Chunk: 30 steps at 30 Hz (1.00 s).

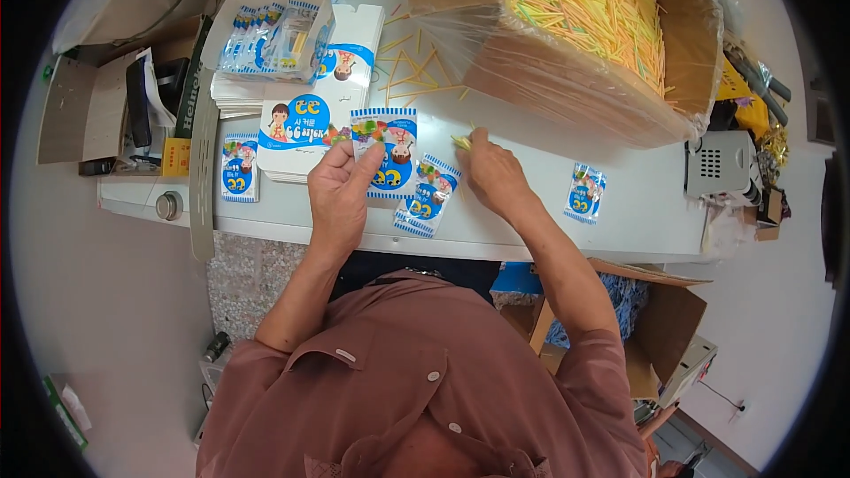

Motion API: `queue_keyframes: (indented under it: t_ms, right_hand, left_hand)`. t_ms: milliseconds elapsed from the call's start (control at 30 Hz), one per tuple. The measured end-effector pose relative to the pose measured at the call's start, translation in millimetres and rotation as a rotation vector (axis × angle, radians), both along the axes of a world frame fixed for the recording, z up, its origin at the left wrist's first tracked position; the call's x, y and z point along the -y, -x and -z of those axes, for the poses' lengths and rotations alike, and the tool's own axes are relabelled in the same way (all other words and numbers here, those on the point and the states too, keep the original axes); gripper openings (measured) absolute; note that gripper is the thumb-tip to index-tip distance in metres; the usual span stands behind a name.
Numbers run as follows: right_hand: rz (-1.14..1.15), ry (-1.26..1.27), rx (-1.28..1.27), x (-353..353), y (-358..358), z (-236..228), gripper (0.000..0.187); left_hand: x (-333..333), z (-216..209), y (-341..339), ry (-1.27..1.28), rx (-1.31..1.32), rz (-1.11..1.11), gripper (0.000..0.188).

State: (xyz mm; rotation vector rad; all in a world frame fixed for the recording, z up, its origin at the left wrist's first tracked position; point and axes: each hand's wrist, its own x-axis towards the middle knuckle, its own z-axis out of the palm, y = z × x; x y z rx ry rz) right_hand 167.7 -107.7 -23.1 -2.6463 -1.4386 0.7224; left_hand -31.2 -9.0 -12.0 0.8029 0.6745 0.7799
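My left hand point(339, 199) pinches a small blue-and-white printed packet point(387, 152) upright between thumb and fingers. Closed round a few thin yellow-green candy sticks point(461, 142), my right hand point(498, 175) rests just above the table, to the right of that packet. Partly behind the held packet lies another packet point(428, 202) on the tabletop. One more packet point(585, 193) lies off to the right, and another point(239, 168) at the left. Loose candy sticks point(412, 71) are scattered beyond my hands. Whether the held packet has anything in it cannot be seen.
A large plastic-lined carton point(549, 80) full of coloured sticks stands at the far right. Far left, an open display box point(310, 57) holds several packets, beside stacked flat printed cartons point(305, 155). A round metal lid point(168, 205) and a grey plastic device point(722, 164) sit near the table's ends.
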Motion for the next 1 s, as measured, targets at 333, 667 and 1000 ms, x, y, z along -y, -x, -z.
queue_keyframes:
  t_ms: [333, 667, 1000]
  right_hand:
    - [0.099, 0.012, -0.07, -6, -7, -7, 0.029]
    - [-0.239, 0.049, 0.177, -1, -42, 22, 0.018]
    - [0.617, -0.899, -2.125, 50, -6, 20, 0.023]
  left_hand:
    - [4, 0, -2, 0.009, 0.01, 0.054, 0.018]
    - [7, 2, -1, 0.008, 0.018, 0.046, 0.018]
    - [5, 0, -13, -0.001, -0.022, 0.075, 0.018]
